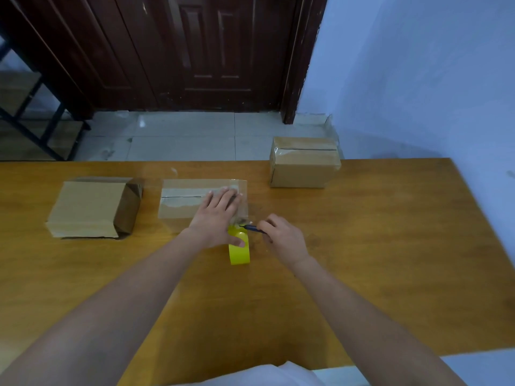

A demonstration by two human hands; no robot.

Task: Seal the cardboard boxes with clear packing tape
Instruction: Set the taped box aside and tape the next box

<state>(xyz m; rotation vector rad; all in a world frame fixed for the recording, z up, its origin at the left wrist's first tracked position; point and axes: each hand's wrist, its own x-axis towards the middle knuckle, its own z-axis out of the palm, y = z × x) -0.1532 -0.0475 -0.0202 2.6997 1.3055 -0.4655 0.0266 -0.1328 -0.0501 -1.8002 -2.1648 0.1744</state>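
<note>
At frame centre, the left hand (216,215) presses flat, fingers straight, on the middle cardboard box (192,199) on the counter (390,246). The right hand (281,238) grips a blue cutter (252,227), fingers curled, beside the yellow tape roll (239,253) just below the box.

Under your left fingers (223,197) lies a tan cardboard box (181,210) with a glossy whitish tape strip (189,196). Just below your left thumb sits a bright yellow tape roll (239,253). Your right fingers (267,227) pinch a dark blue tool (252,227). Beneath them all spreads an orange-brown wood-grain table (390,246).
</note>
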